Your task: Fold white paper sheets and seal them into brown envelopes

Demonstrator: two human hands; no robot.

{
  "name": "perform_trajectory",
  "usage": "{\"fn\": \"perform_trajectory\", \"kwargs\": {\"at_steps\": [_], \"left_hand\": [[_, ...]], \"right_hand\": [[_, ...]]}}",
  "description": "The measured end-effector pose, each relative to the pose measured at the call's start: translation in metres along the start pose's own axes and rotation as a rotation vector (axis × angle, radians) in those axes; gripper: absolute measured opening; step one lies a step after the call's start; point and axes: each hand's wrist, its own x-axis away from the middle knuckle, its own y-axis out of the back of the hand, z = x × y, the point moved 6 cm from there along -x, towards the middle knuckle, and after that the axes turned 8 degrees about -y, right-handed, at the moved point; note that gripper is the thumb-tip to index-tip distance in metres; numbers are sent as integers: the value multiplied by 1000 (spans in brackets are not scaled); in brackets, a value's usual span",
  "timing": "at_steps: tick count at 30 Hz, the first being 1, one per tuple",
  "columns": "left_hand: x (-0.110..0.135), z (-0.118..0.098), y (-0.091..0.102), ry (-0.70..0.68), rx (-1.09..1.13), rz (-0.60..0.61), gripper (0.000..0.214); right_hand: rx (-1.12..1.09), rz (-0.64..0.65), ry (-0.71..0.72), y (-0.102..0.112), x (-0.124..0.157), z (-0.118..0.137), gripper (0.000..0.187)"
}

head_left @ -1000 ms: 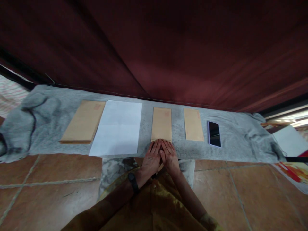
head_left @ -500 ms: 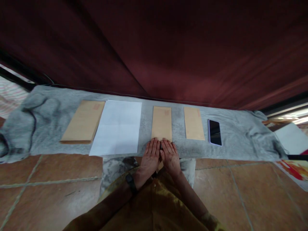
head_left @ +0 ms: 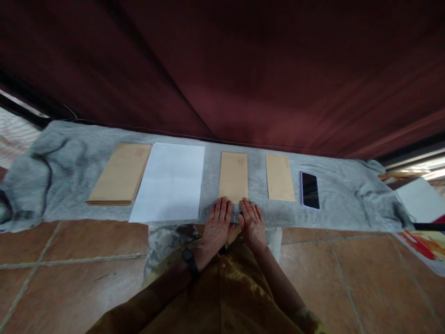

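Note:
My left hand [head_left: 218, 222] and my right hand [head_left: 252, 222] lie flat, fingers stretched out, on the near end of a brown envelope [head_left: 233, 176] on a grey cloth [head_left: 62, 162]. A small gap separates the two hands. Both hands hold nothing. A black watch sits on my left wrist. A second brown envelope [head_left: 279, 177] lies just right of the first. To the left are a white sheet of paper [head_left: 170, 182] and a stack of brown envelopes [head_left: 121, 173].
A dark phone [head_left: 309, 190] lies right of the envelopes. A dark red curtain [head_left: 243, 69] hangs behind the cloth. Brown floor tiles [head_left: 69, 273] stretch in front. White and colourful papers [head_left: 422, 204] lie at the far right.
My hands, touching side by side before, have slid slightly apart along the envelope's near end. The right hand has shifted a little right.

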Motion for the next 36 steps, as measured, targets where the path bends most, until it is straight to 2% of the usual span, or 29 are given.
{"fn": "perform_trajectory", "kwargs": {"at_steps": [8,15,20,28,36], "left_hand": [[-12,-5,5,32,-74,104,72],[-11,-7,5,57,-97,91,62],[-6,-3,1,74,-98,56,64],[4,3,0,103,-60,12,71],[6,6,1,127,-58,36,81]], "right_hand": [[161,24,-3,-1,2,3,49],[147,36,39,-7,-4,21,49],[124,66,79,-12,-10,31,49],[145,49,65,-6,-7,19,49],[179,11,46,-1,-2,3,49]]}}
